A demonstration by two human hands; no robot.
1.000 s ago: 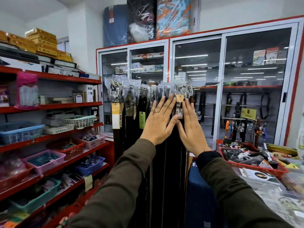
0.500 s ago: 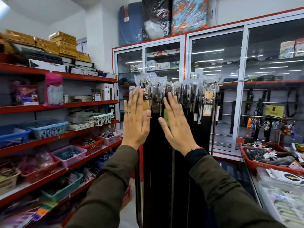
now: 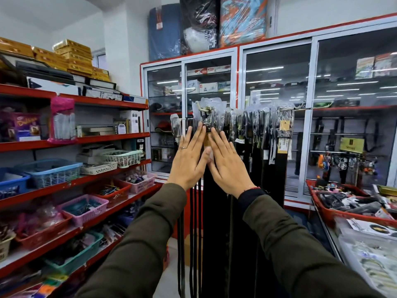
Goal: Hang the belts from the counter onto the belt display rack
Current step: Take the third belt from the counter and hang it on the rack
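Belts hang before the glass cabinet; left hand and right hand lie flat, unclenched.

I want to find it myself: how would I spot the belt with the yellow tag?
Start at the glass cabinet with red trim. In front stands the belt rack; follow its belts rightward. The end belt alone carries a yellow tag near its top.

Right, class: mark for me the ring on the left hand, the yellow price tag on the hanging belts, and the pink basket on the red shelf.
ring (image 3: 183, 147), head view, band on the finger.
yellow price tag (image 3: 284, 125), head view, tag's middle.
pink basket (image 3: 84, 208), head view, front wall.
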